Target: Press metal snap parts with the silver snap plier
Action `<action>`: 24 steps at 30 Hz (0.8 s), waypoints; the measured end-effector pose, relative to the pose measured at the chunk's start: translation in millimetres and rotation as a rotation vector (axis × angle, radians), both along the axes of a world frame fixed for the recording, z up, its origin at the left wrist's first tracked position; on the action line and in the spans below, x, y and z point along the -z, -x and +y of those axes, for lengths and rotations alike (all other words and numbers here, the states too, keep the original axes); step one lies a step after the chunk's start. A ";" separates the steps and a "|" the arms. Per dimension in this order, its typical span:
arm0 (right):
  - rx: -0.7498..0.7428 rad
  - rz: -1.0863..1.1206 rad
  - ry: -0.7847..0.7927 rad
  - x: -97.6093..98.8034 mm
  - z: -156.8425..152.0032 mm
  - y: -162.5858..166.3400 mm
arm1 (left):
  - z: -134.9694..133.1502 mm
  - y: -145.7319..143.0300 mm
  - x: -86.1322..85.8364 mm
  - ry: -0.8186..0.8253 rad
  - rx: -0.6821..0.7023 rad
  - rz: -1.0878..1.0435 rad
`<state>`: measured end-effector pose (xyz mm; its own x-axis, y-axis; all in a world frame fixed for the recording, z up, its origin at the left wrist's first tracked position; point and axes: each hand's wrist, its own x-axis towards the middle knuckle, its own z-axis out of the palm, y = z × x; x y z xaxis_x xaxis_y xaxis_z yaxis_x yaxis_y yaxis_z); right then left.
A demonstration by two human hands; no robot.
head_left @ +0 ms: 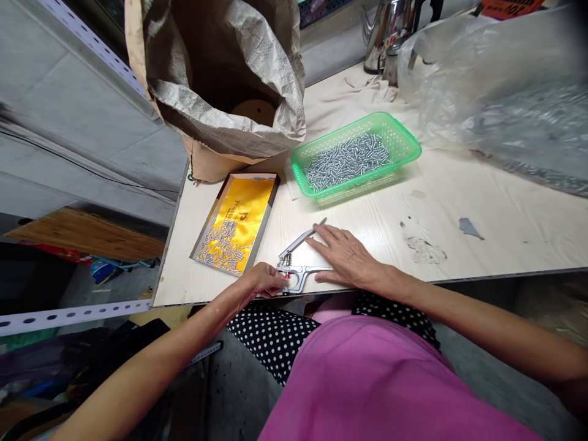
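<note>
Grey metal hand pliers lie on the table near its front edge, handles spread, with a spring and a small red part at the head. My right hand is over the handles: its fingertips touch the upper one, and the lower one runs under the palm. At the head, my left hand is closed in a pinch beside the red part; what is between its fingertips is hidden. Just left of the pliers is a shallow box with yellow cloth and many small silvery metal pieces.
Behind the pliers stands a green plastic basket of similar metal pieces. A large open woven sack is at the back left. At the right lies a clear plastic bag. A metal kettle stands at the back.
</note>
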<state>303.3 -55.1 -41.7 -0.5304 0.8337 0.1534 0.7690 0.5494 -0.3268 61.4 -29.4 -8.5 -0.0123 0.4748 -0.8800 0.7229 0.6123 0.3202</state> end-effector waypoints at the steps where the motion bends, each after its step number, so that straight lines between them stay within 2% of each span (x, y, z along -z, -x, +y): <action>1: -0.018 -0.005 -0.002 0.8 5.2 -0.8 | -0.4 0.7 0.7 -0.001 -0.002 0.000; 5: -0.105 -0.056 0.036 3.9 24.0 0.4 | -0.5 2.8 3.3 -0.003 0.014 -0.001; 8: -0.113 -0.081 0.035 2.7 31.0 4.3 | -0.7 3.8 4.2 -0.008 0.018 -0.002; 15: -0.092 -0.144 0.027 -6.6 28.5 8.6 | -2.7 2.8 1.8 -0.008 -0.024 -0.007; 24: -0.083 -0.122 0.071 -12.9 22.1 9.8 | -6.8 5.7 2.9 -0.017 0.000 -0.016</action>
<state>293.5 -33.0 -28.8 -0.6094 0.7925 0.0257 0.7580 0.5918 -0.2744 55.7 -36.2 -11.5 0.0019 0.4899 -0.8718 0.7173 0.6068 0.3426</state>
